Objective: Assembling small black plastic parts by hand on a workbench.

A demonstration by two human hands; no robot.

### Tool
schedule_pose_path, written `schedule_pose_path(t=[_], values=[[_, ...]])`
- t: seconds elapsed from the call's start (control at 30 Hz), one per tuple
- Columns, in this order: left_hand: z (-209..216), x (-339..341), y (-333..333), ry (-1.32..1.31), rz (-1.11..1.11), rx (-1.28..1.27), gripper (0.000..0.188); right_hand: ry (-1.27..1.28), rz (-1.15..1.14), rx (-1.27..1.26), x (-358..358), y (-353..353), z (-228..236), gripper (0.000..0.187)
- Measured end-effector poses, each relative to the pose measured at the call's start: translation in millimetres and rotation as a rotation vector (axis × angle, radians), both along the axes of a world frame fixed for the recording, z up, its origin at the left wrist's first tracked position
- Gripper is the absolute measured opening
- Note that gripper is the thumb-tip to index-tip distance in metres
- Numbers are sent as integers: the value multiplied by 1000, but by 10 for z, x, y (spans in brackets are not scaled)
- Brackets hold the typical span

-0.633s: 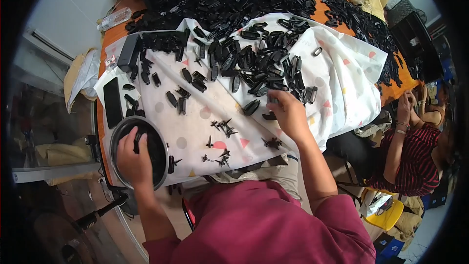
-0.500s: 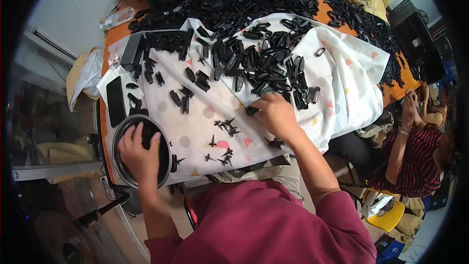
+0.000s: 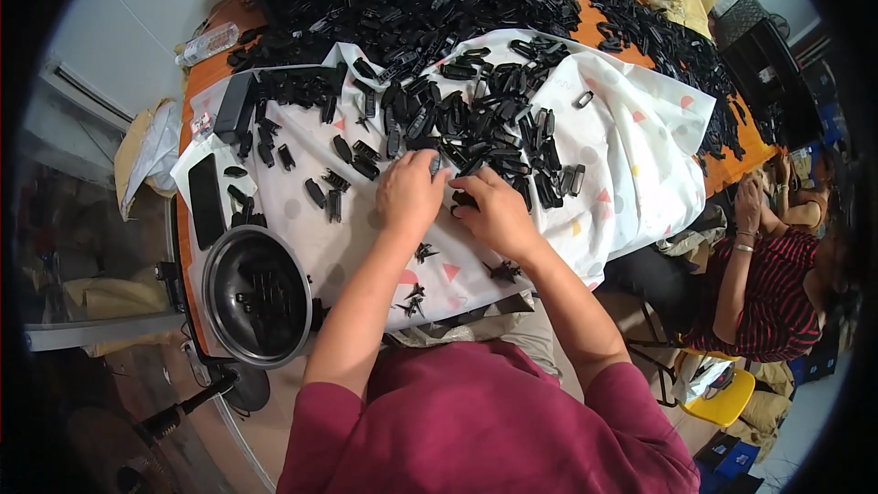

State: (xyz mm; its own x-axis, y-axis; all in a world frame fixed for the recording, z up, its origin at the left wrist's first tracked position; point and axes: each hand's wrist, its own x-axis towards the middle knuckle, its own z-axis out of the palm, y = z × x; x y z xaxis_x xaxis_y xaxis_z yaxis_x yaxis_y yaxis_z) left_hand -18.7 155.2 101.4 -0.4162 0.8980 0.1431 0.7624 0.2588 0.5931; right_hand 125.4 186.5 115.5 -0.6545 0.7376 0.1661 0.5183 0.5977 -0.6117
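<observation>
A heap of small oblong black plastic pieces (image 3: 457,114) lies on the white patterned cloth. At its near edge my left hand (image 3: 410,192) has its fingers bent, with a dark oblong piece (image 3: 434,165) at the fingertips. Just to the right, my right hand (image 3: 497,212) is closed around another black piece (image 3: 465,198), mostly hidden by the fingers. The hands are close together, fingertips facing. Small spiky black parts (image 3: 413,300) lie on the cloth nearer to me, some behind my left forearm. A round metal bowl (image 3: 212,316) on the left holds several black parts.
A far larger mass of black pieces (image 3: 412,9) covers the back of the table. Left of the heap are a black box (image 3: 235,108), a phone (image 3: 206,201) and a plastic bottle (image 3: 208,44). Someone in a striped shirt (image 3: 768,293) sits at the right.
My left hand has left the bowl and moved right to the heap, beside my right hand. My right hand stays near the heap's edge with its piece. The view has shifted slightly.
</observation>
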Motion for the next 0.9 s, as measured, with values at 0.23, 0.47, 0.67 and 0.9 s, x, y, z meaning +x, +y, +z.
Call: schedule_pose_path(t=[0.23, 0.47, 0.67, 0.9], values=[[-116, -153, 65, -29, 30, -127, 21, -57, -102, 229, 54, 263, 11, 18], [-52, -169, -220, -556, 126, 46, 25, -303, 28, 410, -29, 471, -40, 14], [-18, -127, -465, -1123, -44, 287, 28, 144, 11, -198, -131, 309, 215, 28], [197, -23, -600, -1236, -141, 315, 33, 629, -22, -868, -104, -29, 360, 28]])
